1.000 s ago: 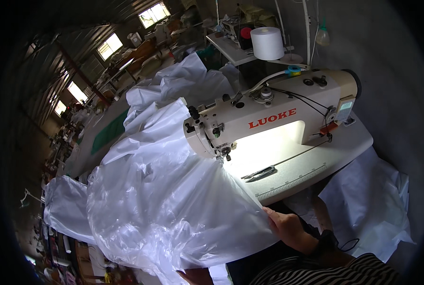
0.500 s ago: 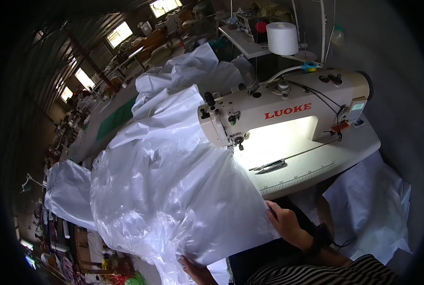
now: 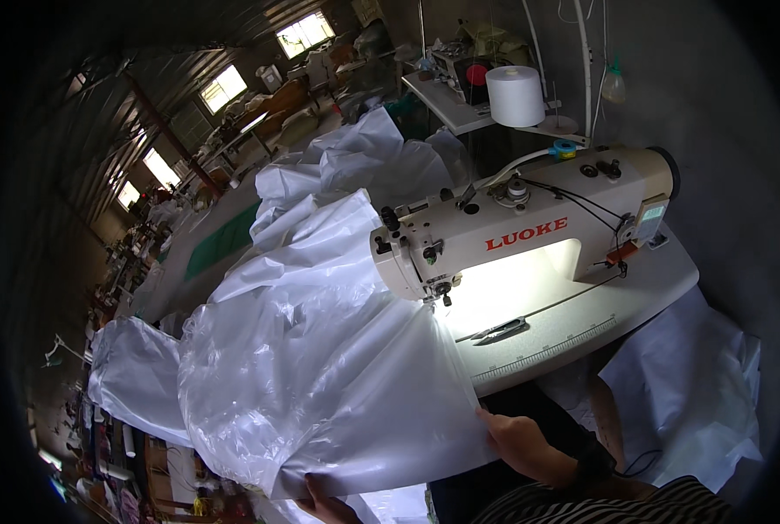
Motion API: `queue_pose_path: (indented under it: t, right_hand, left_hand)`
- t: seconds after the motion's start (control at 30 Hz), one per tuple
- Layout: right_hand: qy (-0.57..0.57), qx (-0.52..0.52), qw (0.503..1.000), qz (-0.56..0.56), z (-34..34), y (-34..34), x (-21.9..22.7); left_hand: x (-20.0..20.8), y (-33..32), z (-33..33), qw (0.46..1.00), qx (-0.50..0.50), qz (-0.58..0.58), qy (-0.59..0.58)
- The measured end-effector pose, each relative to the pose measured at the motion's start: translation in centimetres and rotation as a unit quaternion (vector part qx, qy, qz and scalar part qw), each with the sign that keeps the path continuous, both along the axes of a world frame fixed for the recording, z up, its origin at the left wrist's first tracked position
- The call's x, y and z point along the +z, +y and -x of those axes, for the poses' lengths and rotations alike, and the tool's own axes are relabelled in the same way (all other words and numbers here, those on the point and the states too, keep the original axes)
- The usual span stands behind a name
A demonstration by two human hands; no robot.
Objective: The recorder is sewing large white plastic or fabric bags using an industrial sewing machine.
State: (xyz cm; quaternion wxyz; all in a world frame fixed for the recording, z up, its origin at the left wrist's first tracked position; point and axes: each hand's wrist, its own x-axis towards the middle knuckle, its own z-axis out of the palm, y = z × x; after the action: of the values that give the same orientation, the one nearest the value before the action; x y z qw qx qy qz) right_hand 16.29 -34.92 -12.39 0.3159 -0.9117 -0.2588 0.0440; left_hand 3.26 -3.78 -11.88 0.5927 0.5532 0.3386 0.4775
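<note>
A large white plastic sheet (image 3: 355,384) spreads over the table, and its right edge runs up to the needle of a sewing machine (image 3: 530,205). My right hand (image 3: 521,441) pinches the sheet's right edge, just in front of the machine bed. At the sheet's near edge, my left hand (image 3: 322,502) grips the plastic, its thumb on top and the other fingers hidden beneath. The part under the needle is lost in the bright lamp light. Thread snips (image 3: 501,331) lie on the machine bed, apart from both hands.
A white thread cone (image 3: 515,96) stands behind the machine. More white sheeting is heaped behind the needle end, and another white sheet (image 3: 683,384) hangs at the right. A green patch (image 3: 224,240) shows on the long table at the left.
Both hands sit lower in the picture, my left hand also a little further left. The near part of the sheet looks flatter and tauter. The whole view has shifted slightly.
</note>
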Motion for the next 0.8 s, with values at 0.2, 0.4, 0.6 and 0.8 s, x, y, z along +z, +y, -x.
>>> queue_pose_path:
  t: [0.2,0.4,0.6,0.8]
  right_hand:
    - [-0.088,-0.001,0.994,0.071,-4.7,4.0,-0.5]
    - [-0.148,-0.036,0.977,0.150,-10.4,6.5,-0.1]
    - [-0.211,-0.046,0.955,0.203,-14.9,8.3,-0.2]
    - [-0.169,-0.079,0.968,0.171,-14.6,8.3,-0.4]
  left_hand:
    - [-0.4,4.8,-5.6,0.998,-0.011,-0.067,-0.006]
    - [-1.9,8.5,-10.8,0.998,-0.037,-0.041,0.038]
    - [-2.6,10.8,-14.9,0.990,-0.131,-0.040,0.043]
    - [-1.5,11.1,-15.3,0.983,-0.163,-0.051,0.070]
